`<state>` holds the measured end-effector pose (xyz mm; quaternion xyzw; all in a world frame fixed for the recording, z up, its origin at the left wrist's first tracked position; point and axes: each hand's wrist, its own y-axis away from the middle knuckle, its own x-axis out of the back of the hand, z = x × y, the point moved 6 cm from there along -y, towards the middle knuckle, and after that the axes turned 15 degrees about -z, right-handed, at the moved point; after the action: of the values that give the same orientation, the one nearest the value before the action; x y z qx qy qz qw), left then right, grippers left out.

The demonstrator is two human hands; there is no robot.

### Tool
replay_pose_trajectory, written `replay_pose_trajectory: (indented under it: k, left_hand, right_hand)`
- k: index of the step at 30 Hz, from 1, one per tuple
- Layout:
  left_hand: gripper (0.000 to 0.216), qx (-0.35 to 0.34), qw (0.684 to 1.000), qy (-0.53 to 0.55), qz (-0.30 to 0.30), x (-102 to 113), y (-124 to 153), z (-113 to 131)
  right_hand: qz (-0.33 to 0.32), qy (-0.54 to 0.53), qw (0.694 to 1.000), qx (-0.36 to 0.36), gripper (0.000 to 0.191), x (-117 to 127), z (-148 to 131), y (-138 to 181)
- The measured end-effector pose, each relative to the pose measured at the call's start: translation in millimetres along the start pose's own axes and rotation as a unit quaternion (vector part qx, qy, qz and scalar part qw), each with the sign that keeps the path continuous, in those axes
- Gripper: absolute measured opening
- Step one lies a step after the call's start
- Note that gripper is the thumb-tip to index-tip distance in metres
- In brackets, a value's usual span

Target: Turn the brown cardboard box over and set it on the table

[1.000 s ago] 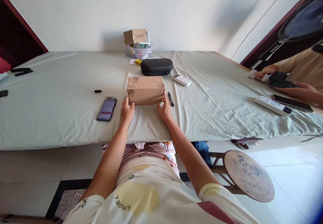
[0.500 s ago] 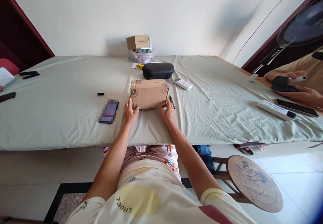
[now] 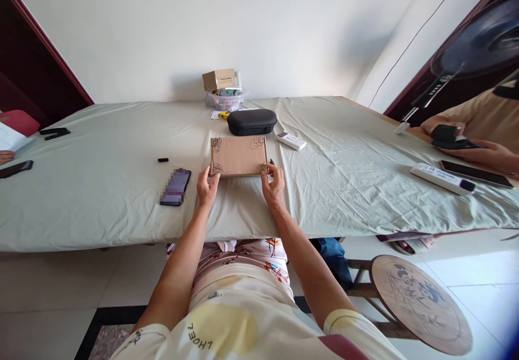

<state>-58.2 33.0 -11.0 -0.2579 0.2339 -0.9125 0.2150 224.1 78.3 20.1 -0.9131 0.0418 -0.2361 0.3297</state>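
A brown cardboard box point(image 3: 238, 155) with black scribbles at its corners is on the cloth-covered table in front of me, its broad scribbled face toward me. My left hand point(image 3: 207, 187) grips the near left corner, thumb on the face. At the near right corner my right hand point(image 3: 273, 183) holds the box the same way, its thumb covering part of a scribble. Just beyond my right hand a black pen point(image 3: 272, 161) is mostly hidden. To the left of my left hand lie a phone point(image 3: 175, 187) and a small black pen cap point(image 3: 162, 160).
Behind the box sit a black zip case point(image 3: 252, 121), a white device point(image 3: 291, 140) and a plastic tub point(image 3: 225, 100) topped by a small carton point(image 3: 219, 79). At right, a person's hands point(image 3: 466, 138) hold a dark object near another white device point(image 3: 441, 178). A stool point(image 3: 421, 303) stands below right.
The box has tilted, so its top no longer shows and its scribbled face looks up more. Both hands moved with it, the right now covering more of the pen. The view shifted slightly.
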Motion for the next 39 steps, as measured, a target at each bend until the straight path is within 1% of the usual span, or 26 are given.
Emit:
replay_pose_trajectory:
  k: [3, 8, 11, 13, 15, 18, 21, 25, 29, 33, 36, 39]
  left_hand:
    - [0.070, -0.009, 1.000, -0.006, 0.009, 2, 0, 1]
    - [0.066, -0.011, 1.000, 0.003, 0.001, -1, 0, 2]
    - [0.075, -0.002, 1.000, 0.021, -0.017, -4, 1, 3]
    - [0.079, -0.004, 1.000, 0.015, -0.023, -6, 2, 6]
    - [0.075, -0.017, 0.999, -0.012, -0.027, -7, 3, 10]
    - [0.062, -0.035, 0.997, -0.048, -0.038, -9, 5, 15]
    - [0.058, -0.040, 0.996, -0.059, -0.045, -10, 5, 15]
    - [0.062, -0.036, 0.996, -0.056, -0.060, -11, 4, 11]
    - [0.068, -0.035, 0.996, -0.045, -0.068, -13, 2, 5]
    - [0.073, -0.022, 0.998, -0.024, -0.058, -16, 1, -5]
    - [0.074, 0.005, 0.999, -0.010, -0.051, -19, 0, -19]
    - [0.068, 0.031, 0.998, -0.008, -0.054, -22, -2, -32]
  right_hand:
    - [-0.003, 0.007, 1.000, 0.012, 0.029, 0, -3, -1]
    - [-0.007, -0.011, 1.000, 0.002, 0.030, -1, 0, -3]
    - [-0.015, -0.030, 0.999, -0.007, 0.032, -3, 3, -4]
    - [-0.019, -0.037, 0.999, -0.015, 0.033, -3, 6, -5]
    - [-0.022, -0.045, 0.999, -0.020, 0.033, -3, 7, -5]
    - [-0.024, -0.056, 0.998, -0.024, 0.035, -4, 9, -5]
    - [-0.021, -0.055, 0.998, -0.032, 0.038, -5, 10, -4]
    - [-0.013, -0.044, 0.999, -0.030, 0.040, -8, 15, -4]
    - [-0.007, -0.049, 0.998, -0.046, 0.041, -12, 29, -4]
    - [-0.052, -0.034, 0.994, -0.094, 0.032, -23, 47, -4]
    - [-0.081, -0.019, 0.990, -0.114, 0.036, -28, 52, -2]
    - [-0.108, 0.005, 0.987, -0.119, 0.043, -29, 51, -1]
